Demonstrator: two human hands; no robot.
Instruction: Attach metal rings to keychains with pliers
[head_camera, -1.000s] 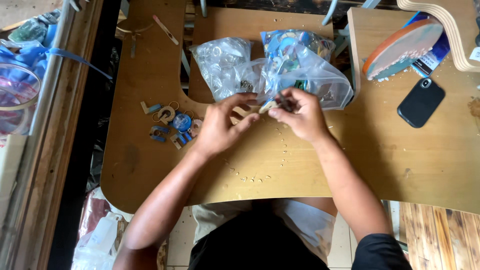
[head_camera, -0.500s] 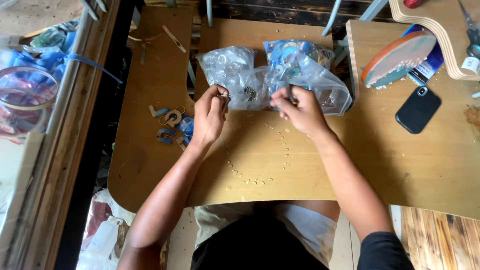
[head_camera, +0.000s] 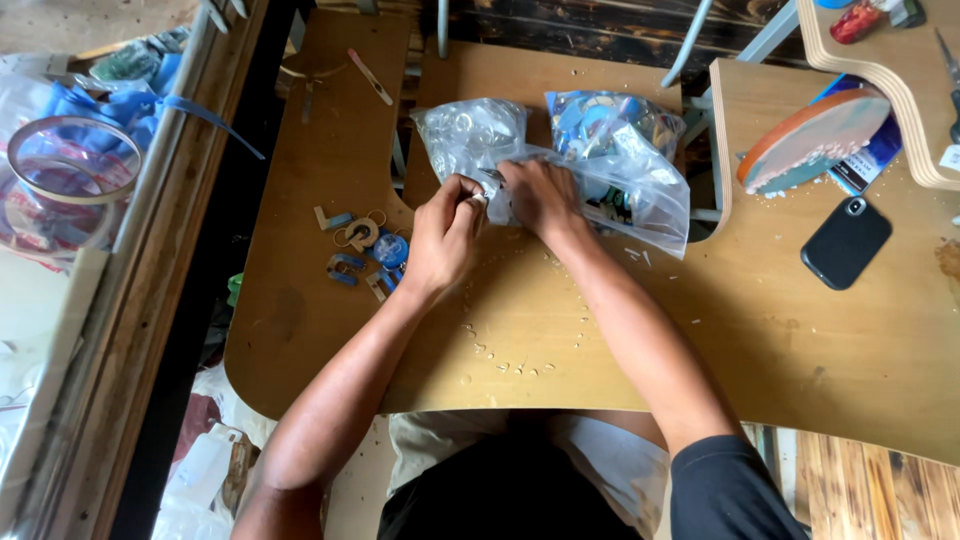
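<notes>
Here, at upper centre of the frame, the left hand (head_camera: 443, 240) and right hand (head_camera: 541, 197) pinch the mouth of a clear plastic bag (head_camera: 470, 135) of metal rings; it looks limp, slippery and light; best held by its rim.

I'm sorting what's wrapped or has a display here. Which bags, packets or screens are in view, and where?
Left clear bag: far centre, crumpled, pale metal bits inside.
Right clear bag: beside it, blue pieces inside; left hand and right hand at its near edge.
Phone: right, black, lying back upward, screen hidden.
Blue packet: under round disc, right.
</notes>
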